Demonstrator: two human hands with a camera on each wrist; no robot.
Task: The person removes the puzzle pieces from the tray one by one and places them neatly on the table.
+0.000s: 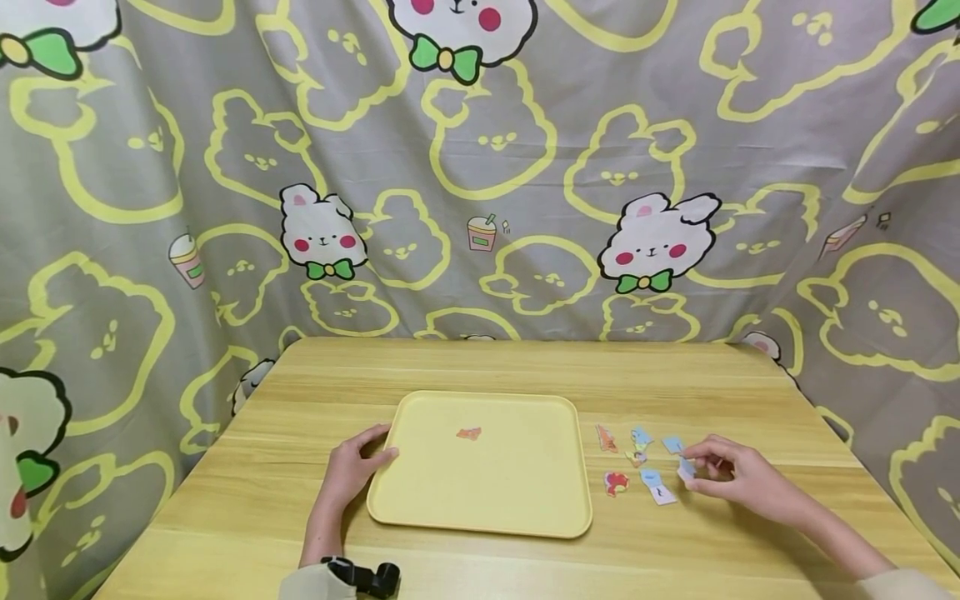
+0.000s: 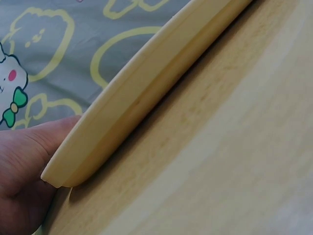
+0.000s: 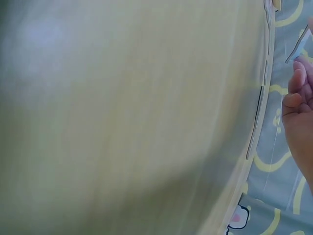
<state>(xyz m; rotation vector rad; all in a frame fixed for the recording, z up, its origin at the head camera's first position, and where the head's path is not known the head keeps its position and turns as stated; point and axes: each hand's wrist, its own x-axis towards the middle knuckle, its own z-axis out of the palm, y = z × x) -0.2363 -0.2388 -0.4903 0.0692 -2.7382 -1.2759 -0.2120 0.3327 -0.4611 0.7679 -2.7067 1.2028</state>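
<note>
A yellow tray [image 1: 480,500] lies on the wooden table, with one small orange piece [image 1: 468,433] on it that looks like a flat cut-out puzzle piece. My left hand [image 1: 351,471] holds the tray's left rim, its thumb over the edge. The left wrist view shows that hand [image 2: 22,166] at the tray's side wall [image 2: 122,103]. To the tray's right, my right hand [image 1: 738,475] pinches a pale blue and white puzzle piece [image 1: 686,469] between thumb and fingers. In the right wrist view, the piece [image 3: 299,46] is raised above the table, seen nearly edge-on.
Several puzzle pieces lie between the tray and my right hand: an orange one [image 1: 606,439], a red one [image 1: 617,483], a blue and white one [image 1: 657,487] and a blue one [image 1: 672,446] among them. A patterned curtain [image 1: 525,250] hangs behind the table [image 1: 487,367].
</note>
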